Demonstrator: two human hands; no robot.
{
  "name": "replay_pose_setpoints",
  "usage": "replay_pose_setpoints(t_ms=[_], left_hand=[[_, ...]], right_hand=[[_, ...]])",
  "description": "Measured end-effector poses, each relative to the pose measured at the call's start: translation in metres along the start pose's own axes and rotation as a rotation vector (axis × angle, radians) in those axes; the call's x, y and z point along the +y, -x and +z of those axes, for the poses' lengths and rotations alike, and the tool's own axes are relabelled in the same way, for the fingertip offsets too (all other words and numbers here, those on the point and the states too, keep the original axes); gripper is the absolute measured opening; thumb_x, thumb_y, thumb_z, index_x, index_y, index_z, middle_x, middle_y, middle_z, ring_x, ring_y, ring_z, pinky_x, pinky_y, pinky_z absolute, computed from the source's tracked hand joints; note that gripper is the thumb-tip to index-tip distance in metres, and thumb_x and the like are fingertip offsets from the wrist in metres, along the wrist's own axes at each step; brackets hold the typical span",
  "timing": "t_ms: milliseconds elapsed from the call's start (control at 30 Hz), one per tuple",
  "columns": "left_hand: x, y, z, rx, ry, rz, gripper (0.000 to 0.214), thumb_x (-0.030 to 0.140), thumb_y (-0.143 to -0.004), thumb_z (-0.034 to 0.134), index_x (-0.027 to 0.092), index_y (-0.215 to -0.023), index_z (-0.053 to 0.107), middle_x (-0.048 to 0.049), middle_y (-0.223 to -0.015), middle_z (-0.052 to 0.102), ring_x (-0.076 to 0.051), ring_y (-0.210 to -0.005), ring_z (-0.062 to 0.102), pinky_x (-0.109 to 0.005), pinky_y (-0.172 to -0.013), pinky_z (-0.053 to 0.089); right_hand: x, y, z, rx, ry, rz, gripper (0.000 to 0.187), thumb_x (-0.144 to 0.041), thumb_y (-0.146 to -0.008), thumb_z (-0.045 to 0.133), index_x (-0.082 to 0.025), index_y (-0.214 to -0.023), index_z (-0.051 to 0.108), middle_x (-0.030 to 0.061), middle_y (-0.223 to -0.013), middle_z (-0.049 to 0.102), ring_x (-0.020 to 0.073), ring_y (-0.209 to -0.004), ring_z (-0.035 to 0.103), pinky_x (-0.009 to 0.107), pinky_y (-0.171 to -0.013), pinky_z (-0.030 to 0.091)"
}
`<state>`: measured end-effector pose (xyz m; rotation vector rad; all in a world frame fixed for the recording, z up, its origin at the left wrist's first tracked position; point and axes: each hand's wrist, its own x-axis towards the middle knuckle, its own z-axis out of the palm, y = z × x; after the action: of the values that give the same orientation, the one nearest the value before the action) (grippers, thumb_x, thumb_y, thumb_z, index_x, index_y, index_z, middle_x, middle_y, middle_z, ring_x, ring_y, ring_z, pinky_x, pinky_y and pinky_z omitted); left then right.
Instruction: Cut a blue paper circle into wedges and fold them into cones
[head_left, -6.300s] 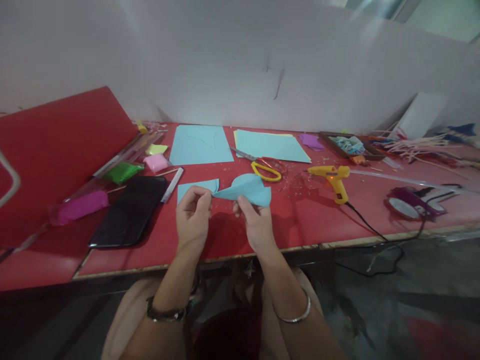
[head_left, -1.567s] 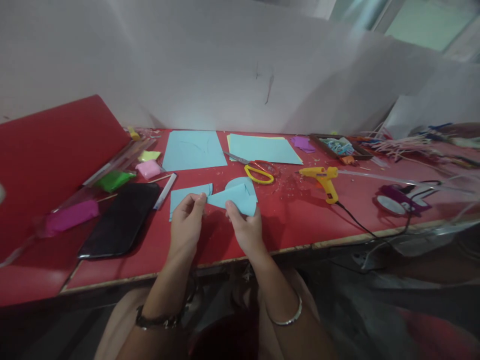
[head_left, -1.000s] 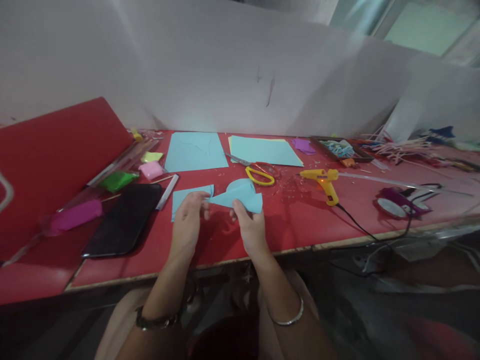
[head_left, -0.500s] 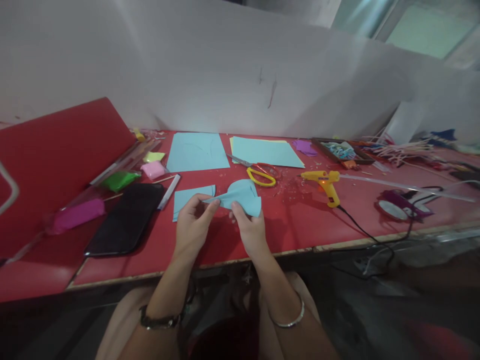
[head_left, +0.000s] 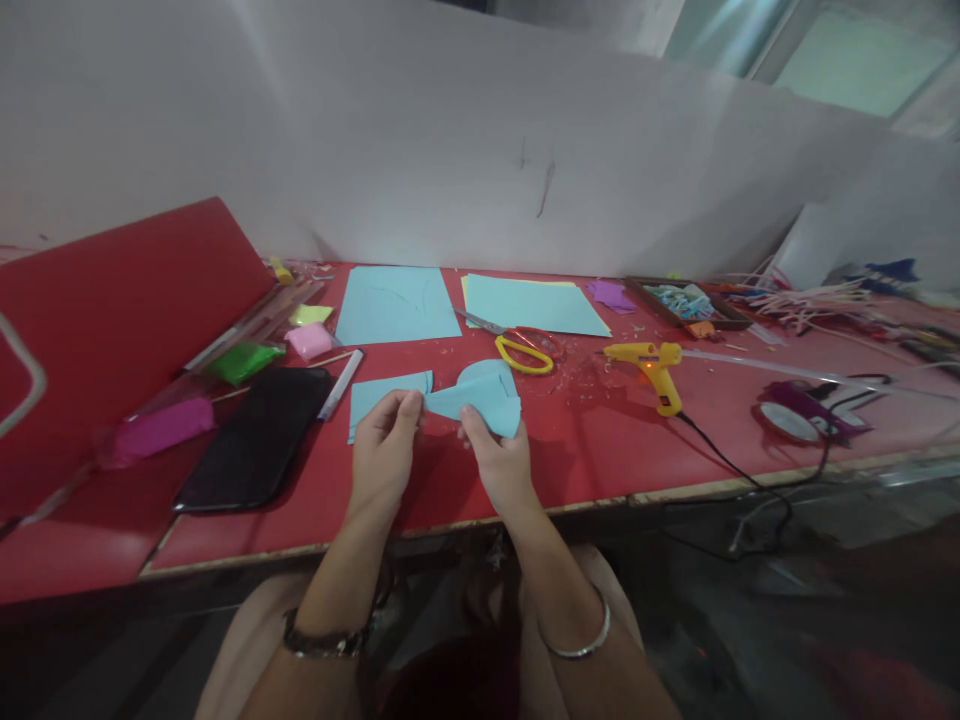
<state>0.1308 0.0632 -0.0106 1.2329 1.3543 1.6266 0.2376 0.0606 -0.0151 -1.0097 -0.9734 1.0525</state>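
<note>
A light blue piece of paper, rolled into a narrow cone shape, is held between both hands above the table's front part. My left hand pinches its pointed left end between thumb and fingers. My right hand grips the wider right end, thumb on top and fingers underneath. Behind it shows a rounded light blue paper part; whether the two are joined I cannot tell. A cut light blue sheet lies on the table just beyond my left hand. Scissors with yellow and red handles rest behind my right hand.
A yellow glue gun with a glowing light and trailing cord lies right. Blue sheets lie at the back. A black phone, a marker and clay packets are left. A small tray stands back right.
My left fingers have closed further round the pointed end, and the cone of paper has turned slightly and looks flatter. The right hand has barely moved.
</note>
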Motion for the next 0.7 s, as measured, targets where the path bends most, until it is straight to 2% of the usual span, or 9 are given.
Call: replay_pose_setpoints(t_ms=[200, 400, 500, 600, 700], left_hand=[[0.0026, -0.0016, -0.0015, -0.041, 0.013, -0.048, 0.034, 0.042, -0.079, 0.049, 0.019, -0.053, 0.049, 0.0034, -0.049, 0.045, -0.009, -0.050, 0.040, -0.022, -0.053, 0.034], [0.0052, 0.0010, -0.0001, -0.127, -0.062, -0.127, 0.027, 0.043, -0.062, 0.065, 0.019, -0.060, 0.053, 0.0054, -0.048, 0.048, -0.010, -0.050, 0.042, -0.022, -0.052, 0.036], [0.0054, 0.0012, 0.0004, -0.139, -0.075, -0.080, 0.031, 0.044, -0.069, 0.059, 0.019, -0.054, 0.051, 0.0040, -0.050, 0.048, -0.010, -0.053, 0.043, -0.022, -0.055, 0.037], [0.0051, 0.0003, 0.0004, -0.101, -0.084, -0.028, 0.031, 0.041, -0.072, 0.056, 0.018, -0.051, 0.050, 0.0033, -0.051, 0.047, -0.010, -0.054, 0.043, -0.022, -0.055, 0.037], [0.0044, -0.0006, 0.0001, -0.009, -0.091, -0.044, 0.022, 0.038, -0.068, 0.060, 0.018, -0.058, 0.057, 0.0040, -0.052, 0.049, -0.010, -0.053, 0.043, -0.022, -0.055, 0.037]], right_hand=[[0.0021, -0.0014, -0.0015, 0.031, -0.009, 0.016, 0.020, -0.032, -0.066, 0.061, -0.018, -0.053, 0.055, -0.0026, -0.048, 0.056, 0.0109, -0.047, 0.051, 0.024, -0.050, 0.045], [0.0002, -0.0008, -0.0001, -0.008, -0.059, 0.027, 0.014, -0.031, -0.063, 0.061, -0.018, -0.060, 0.060, -0.0007, -0.057, 0.063, 0.0138, -0.056, 0.058, 0.026, -0.058, 0.049], [-0.0012, -0.0002, 0.0011, -0.024, -0.047, 0.023, 0.016, -0.031, -0.064, 0.061, -0.018, -0.056, 0.057, -0.0017, -0.051, 0.059, 0.0122, -0.051, 0.056, 0.025, -0.056, 0.049], [-0.0020, 0.0001, 0.0014, -0.023, -0.031, 0.024, 0.018, -0.031, -0.065, 0.061, -0.017, -0.055, 0.056, -0.0017, -0.051, 0.059, 0.0114, -0.050, 0.054, 0.025, -0.056, 0.048], [-0.0022, 0.0002, 0.0009, -0.008, -0.012, 0.028, 0.019, -0.032, -0.065, 0.062, -0.017, -0.055, 0.057, -0.0011, -0.052, 0.060, 0.0119, -0.051, 0.055, 0.026, -0.057, 0.048]])
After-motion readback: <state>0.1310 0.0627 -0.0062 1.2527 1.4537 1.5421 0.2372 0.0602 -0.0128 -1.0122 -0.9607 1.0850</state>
